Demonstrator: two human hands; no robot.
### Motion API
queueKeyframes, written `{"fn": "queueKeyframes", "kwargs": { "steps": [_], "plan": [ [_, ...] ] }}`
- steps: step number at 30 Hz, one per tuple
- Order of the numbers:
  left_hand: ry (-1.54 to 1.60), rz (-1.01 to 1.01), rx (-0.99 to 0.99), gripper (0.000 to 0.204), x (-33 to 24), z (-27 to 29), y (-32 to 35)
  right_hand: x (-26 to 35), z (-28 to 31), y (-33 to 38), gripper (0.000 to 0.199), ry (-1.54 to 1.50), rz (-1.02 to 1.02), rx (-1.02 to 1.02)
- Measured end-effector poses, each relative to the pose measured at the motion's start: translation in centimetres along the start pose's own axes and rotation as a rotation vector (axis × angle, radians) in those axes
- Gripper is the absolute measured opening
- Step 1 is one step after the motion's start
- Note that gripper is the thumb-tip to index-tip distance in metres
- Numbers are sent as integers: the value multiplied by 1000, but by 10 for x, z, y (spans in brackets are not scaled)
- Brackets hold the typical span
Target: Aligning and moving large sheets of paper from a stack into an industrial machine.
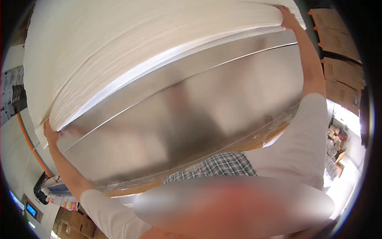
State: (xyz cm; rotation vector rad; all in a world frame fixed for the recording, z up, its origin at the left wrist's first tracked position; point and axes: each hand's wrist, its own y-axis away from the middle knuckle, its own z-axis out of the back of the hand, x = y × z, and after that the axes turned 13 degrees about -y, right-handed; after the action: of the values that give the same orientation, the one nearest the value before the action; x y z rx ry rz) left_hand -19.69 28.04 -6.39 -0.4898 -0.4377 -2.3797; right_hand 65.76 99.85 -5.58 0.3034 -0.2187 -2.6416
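Observation:
A thick stack of cream-white sheets [159, 36], fabric or paper, spreads across the far side of a shiny metal tabletop [246, 83]. Its many layers show along the curved near edge, with a brighter white layer at the bottom. At the near left corner, my left hand [51, 133] is closed round the edge of the stack. My right hand [289, 18] grips the same edge at the far right end, its fingers on top. Both arms are stretched wide apart. Some of the fingertips are hidden by the sheets.
A seam [175, 84] runs along the metal top. Brown cardboard boxes [338, 44] are piled at the right, and more cartons [75, 223] stand at the lower left. An orange strip [30, 139] and a small lit screen [31, 210] are on the left.

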Motion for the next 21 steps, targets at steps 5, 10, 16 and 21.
{"fn": "queueKeyframes", "kwargs": {
  "steps": [5, 10, 16, 21],
  "plan": [
    [106, 49, -315, 59, -24, 5, -9, -55, -13, 23, 74, -80, 227, -412],
    [56, 126, -504, 60, 19, 30, 8, -48, 48, 32, 67, -99, 252, -592],
    [153, 154, -614, 63, 52, 98, 42, -107, 111, 106, 61, -189, 182, -581],
    [83, 65, -692, 60, 74, 99, 135, -92, 89, 178, 60, -206, 225, -650]
  ]
}}
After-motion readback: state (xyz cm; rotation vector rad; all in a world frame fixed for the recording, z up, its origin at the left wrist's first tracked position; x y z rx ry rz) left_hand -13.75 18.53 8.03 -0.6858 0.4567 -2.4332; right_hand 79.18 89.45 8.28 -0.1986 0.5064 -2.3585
